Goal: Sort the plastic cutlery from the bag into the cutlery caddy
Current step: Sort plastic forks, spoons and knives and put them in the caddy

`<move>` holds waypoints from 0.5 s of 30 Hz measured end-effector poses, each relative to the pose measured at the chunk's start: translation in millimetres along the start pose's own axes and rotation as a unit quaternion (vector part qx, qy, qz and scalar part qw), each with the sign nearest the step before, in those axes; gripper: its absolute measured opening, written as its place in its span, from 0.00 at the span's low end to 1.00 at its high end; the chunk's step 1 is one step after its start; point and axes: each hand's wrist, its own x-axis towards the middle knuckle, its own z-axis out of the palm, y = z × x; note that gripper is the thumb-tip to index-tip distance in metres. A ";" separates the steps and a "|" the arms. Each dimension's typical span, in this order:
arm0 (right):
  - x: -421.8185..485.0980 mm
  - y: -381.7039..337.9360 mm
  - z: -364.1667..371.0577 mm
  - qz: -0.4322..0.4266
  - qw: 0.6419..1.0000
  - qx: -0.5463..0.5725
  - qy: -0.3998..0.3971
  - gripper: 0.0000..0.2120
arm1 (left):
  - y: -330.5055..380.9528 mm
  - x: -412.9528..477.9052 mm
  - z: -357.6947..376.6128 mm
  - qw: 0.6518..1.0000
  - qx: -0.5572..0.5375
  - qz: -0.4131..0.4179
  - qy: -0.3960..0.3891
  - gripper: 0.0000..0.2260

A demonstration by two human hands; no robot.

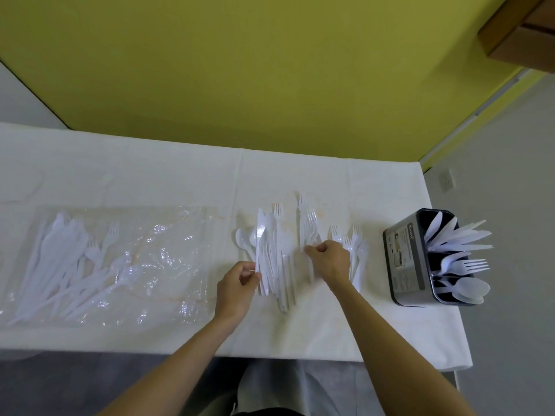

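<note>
A loose pile of white plastic cutlery (280, 250) lies on the table's middle: spoons and knives at the left, forks (356, 244) at the right. My left hand (238, 285) pinches the handles of a few knives at the pile's left edge. My right hand (330, 259) is closed on fork handles in the pile's right half. The grey cutlery caddy (404, 259) stands upright at the right, with knives in its far compartment, forks in the middle one and spoons in the near one. The clear plastic bag (144, 259) lies flat at the left with several pieces inside.
A white cloth covers the table (330, 331). The table's right edge runs just past the caddy. A yellow wall rises behind the table. A wooden cabinet corner (522, 34) hangs at the top right. My lap shows below the near edge.
</note>
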 end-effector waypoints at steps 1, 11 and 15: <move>-3.1 -0.3 -1.2 -0.010 1.000 -0.019 0.013 0.11 | 0.4 0.2 0.6 1.000 0.000 0.000 -0.002 0.06; 7.6 -40.3 18.2 -0.145 0.973 -0.169 0.061 0.09 | -0.2 -0.1 -4.6 1.000 -0.001 0.006 -0.002 0.05; 4.8 -26.2 11.5 -0.116 0.977 -0.171 0.055 0.08 | -3.7 0.1 -7.3 1.000 -0.001 0.001 0.000 0.04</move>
